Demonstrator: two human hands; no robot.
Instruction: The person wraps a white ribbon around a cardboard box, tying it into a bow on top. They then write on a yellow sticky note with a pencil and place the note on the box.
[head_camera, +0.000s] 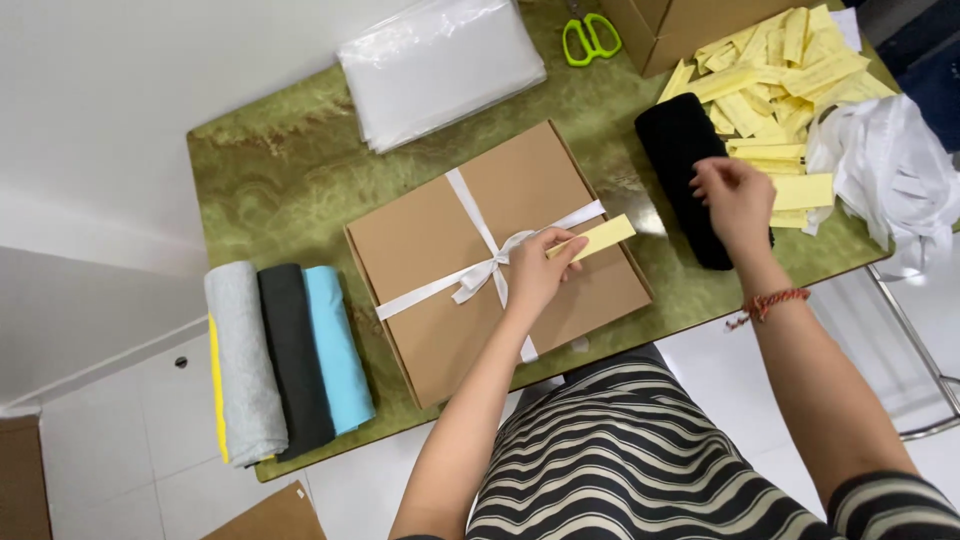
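Observation:
A flat brown cardboard box lies on the green table, tied with a white ribbon knotted in a bow. My left hand rests on the box beside the bow and pinches a pale yellow paper strip. Over a rolled black cloth to the right hovers my right hand, fingers loosely curled, nothing visible in it. A red string bracelet circles that wrist.
Rolled grey, black and light blue cloths lie at the table's left end. A stack of clear plastic bags, green-handled scissors, a cardboard box, a heap of yellow strips and loose white ribbon sit at the back and right.

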